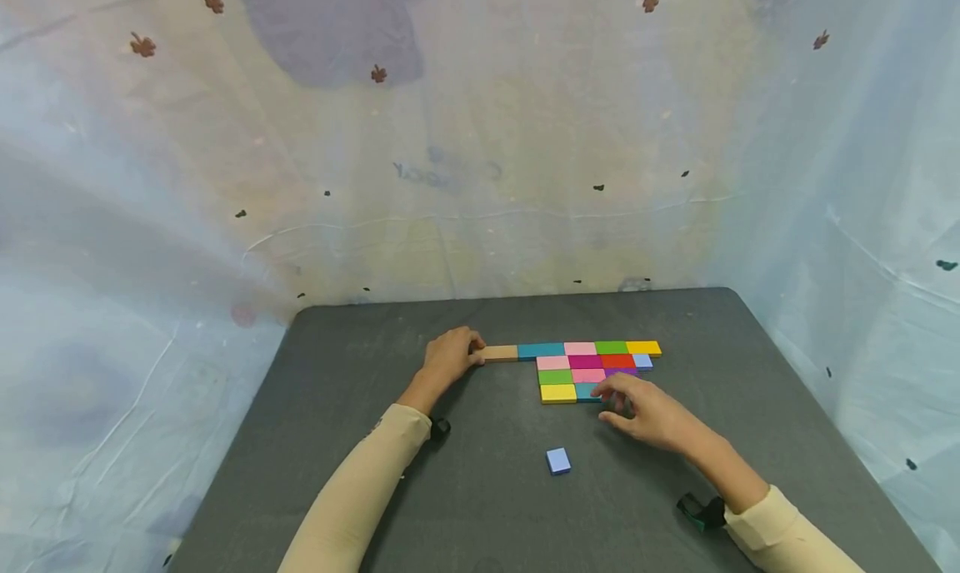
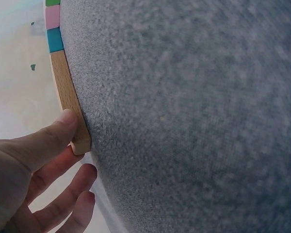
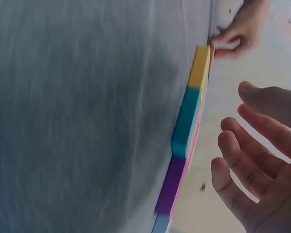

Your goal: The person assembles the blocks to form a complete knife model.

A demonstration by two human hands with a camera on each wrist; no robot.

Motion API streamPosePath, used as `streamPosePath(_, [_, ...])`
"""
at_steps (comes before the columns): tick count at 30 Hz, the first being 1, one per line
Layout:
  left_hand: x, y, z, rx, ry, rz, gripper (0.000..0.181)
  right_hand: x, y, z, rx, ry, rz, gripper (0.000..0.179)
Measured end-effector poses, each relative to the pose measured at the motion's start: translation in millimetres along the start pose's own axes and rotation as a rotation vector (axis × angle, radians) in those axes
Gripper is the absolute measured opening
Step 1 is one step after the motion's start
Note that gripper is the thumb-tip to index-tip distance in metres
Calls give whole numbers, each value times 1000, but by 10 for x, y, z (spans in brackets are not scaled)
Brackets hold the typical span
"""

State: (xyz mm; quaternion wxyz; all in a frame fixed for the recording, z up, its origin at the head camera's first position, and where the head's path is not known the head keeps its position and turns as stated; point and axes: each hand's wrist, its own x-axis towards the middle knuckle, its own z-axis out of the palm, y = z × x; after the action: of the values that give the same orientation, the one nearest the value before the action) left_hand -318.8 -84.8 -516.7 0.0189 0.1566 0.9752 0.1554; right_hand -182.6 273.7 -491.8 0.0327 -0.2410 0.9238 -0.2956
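Observation:
My left hand (image 1: 450,355) pinches the end of a plain wooden block (image 2: 66,82) between thumb and fingers. That block lies at the left end of the far row, beside a teal block (image 1: 541,351). My right hand (image 1: 647,412) hovers at the near right of the flat block pattern, its fingers loosely bent and holding nothing. Closest to it are the near-row teal block (image 3: 186,119) and a purple block (image 3: 170,186), partly hidden in the head view. A yellow block (image 1: 558,394) forms the pattern's near left corner. Pink, green, red and magenta blocks make up other parts.
One loose light-blue square block (image 1: 558,460) lies on the dark grey table (image 1: 480,515), nearer than the pattern. Another light-blue square (image 1: 642,362) sits at the pattern's right side. Behind the table hangs a patterned sheet (image 1: 465,140), which also runs along both sides.

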Motion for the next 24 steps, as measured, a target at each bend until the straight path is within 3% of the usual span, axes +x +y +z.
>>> streamPosePath(8, [-10,4,-1,0,9,0,24,81,-195,210,9,-134,-71,34])
streamPosePath(13, [-19,11,-3,1,10,2,25,111,-282,313,28,-225,-62,38])
streamPosePath(24, [-6,-8,14,10,6,2,26,142,-378,433,25,-289,-73,38])
